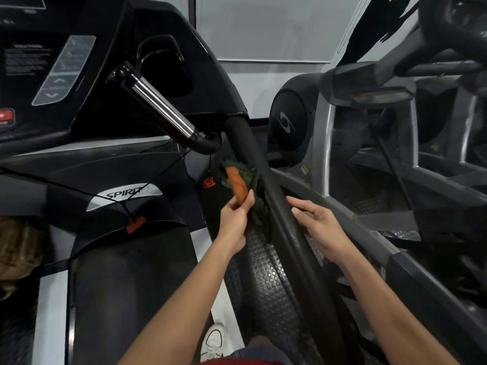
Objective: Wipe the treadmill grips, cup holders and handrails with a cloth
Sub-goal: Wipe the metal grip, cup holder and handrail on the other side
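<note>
Cloth, orange on one face and dark green on the other, is lying bunched against the inner side of the treadmill's black padded handrail, partway down its slope below the console. The left hand is holding it there: the grip is closing on the cloth's lower end, with thumb and curled fingers pinching the orange fold while the green part is pressing against the rail. The right hand is reaching in from the outer side of the same rail, its grip released, fingers nearly straight and holding nothing. The fingertips are lying just beside the padding, and I cannot tell whether they are touching it.

A chrome pulse handle is jutting up above the cloth, with a cup holder behind it. A red safety clip is hanging on a cord just left of the cloth. A white shoe is showing beside the treadmill belt.
</note>
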Available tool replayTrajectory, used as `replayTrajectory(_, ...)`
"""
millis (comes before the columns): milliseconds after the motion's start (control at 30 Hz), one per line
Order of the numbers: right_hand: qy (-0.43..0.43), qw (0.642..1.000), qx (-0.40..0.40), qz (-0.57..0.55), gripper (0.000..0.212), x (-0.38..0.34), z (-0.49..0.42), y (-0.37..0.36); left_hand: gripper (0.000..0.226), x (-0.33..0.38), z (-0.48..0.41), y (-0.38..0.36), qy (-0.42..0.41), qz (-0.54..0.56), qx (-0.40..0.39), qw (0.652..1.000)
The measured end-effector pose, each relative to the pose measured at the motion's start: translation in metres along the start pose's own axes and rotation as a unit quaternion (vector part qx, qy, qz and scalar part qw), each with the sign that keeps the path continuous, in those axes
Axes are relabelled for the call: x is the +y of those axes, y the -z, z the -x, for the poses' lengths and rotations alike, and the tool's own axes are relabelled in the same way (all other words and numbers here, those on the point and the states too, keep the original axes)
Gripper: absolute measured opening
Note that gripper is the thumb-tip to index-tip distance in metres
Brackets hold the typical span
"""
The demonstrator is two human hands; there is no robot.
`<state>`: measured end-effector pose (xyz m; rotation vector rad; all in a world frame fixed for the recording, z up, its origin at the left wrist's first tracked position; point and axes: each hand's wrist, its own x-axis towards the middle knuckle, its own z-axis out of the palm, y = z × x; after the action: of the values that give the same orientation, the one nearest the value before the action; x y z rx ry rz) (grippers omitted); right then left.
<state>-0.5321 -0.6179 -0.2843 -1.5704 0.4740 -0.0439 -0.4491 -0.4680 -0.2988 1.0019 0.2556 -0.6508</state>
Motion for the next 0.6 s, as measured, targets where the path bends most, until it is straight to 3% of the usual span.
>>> replayTrajectory(100, -0.002, 1.0, 0.002, -0.012, 0.026, 0.001, 0.001, 0.0, 0.01, -0.014, 0.01, 0.009, 0.007, -0.014, 0.014, 1.0)
replayTrajectory(267, 0.009, 1.0, 0.002, -0.026, 0.027, 0.002, -0.001, -0.001, 0.042, -0.017, 0.031, 0.005, -0.104, -0.146, -0.007, 0.984)
replayTrajectory(367, 0.009, 1.0, 0.005, -0.02, 0.028, 0.002, -0.001, -0.001, 0.048, -0.001, 0.019, -0.005, -0.138, -0.167, -0.002, 0.976)
replayTrajectory(467, 0.0, 1.0, 0.005, -0.007, 0.028, 0.003, -0.001, 0.0, 0.047, 0.018, -0.007, -0.006, -0.11, -0.144, -0.004, 0.983)
replayTrajectory(600, -0.005, 1.0, 0.005, 0.0, 0.027, 0.003, -0.001, 0.0, 0.026, 0.016, -0.023, -0.001, 0.012, -0.037, -0.007, 0.999)
